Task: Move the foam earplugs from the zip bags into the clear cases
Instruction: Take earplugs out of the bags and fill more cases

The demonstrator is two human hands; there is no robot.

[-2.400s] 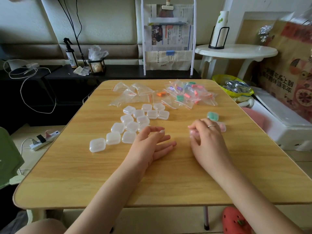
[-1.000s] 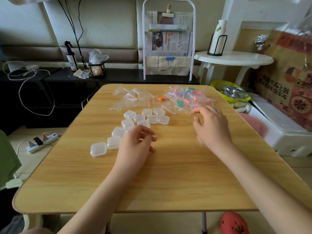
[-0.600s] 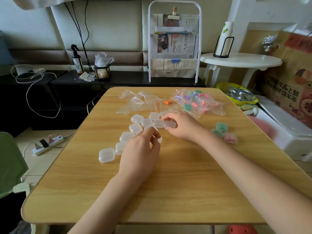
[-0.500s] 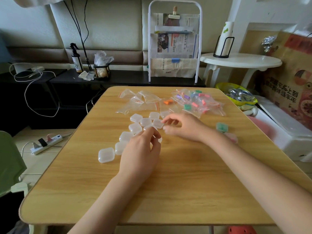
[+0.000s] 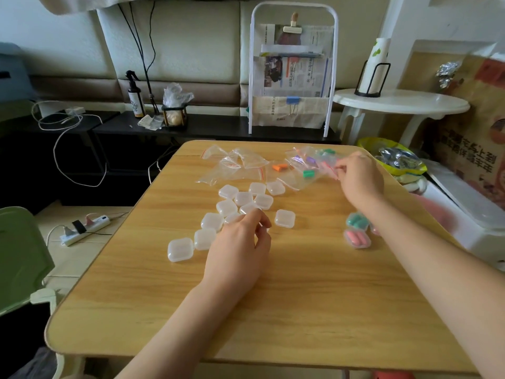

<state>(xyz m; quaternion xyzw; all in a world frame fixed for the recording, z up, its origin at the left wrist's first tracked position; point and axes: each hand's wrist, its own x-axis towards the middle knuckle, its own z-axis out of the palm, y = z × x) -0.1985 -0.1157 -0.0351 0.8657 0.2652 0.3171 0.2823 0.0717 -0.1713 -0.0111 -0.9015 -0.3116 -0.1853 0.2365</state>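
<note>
Several empty clear cases [image 5: 243,198] lie clustered at the middle of the wooden table [image 5: 300,302], and one case [image 5: 284,218] sits apart to their right. My left hand [image 5: 240,253] rests at the cluster's near edge with curled fingers over a case; a grip is not visible. Toward the far right, my right hand [image 5: 356,179] pinches the edge of a zip bag [image 5: 326,166] in the pile of bags holding coloured earplugs. Orange earplugs [image 5: 280,167] and green ones [image 5: 308,173] show there. Empty bags [image 5: 235,165] lie at the far left. A case of teal earplugs [image 5: 356,221] and a pink-filled case [image 5: 356,238] sit beside my right forearm.
A newspaper rack [image 5: 293,77] stands behind the table. At the right are a white side table [image 5: 401,103], a yellow bowl [image 5: 393,157] and a white box [image 5: 464,214]. A power strip [image 5: 84,225] lies on the floor at the left, by a green chair [image 5: 21,255].
My right hand set one clear case down apart from the cluster, then moved away to the far right and took hold of a zip bag. My left hand stayed in place.
</note>
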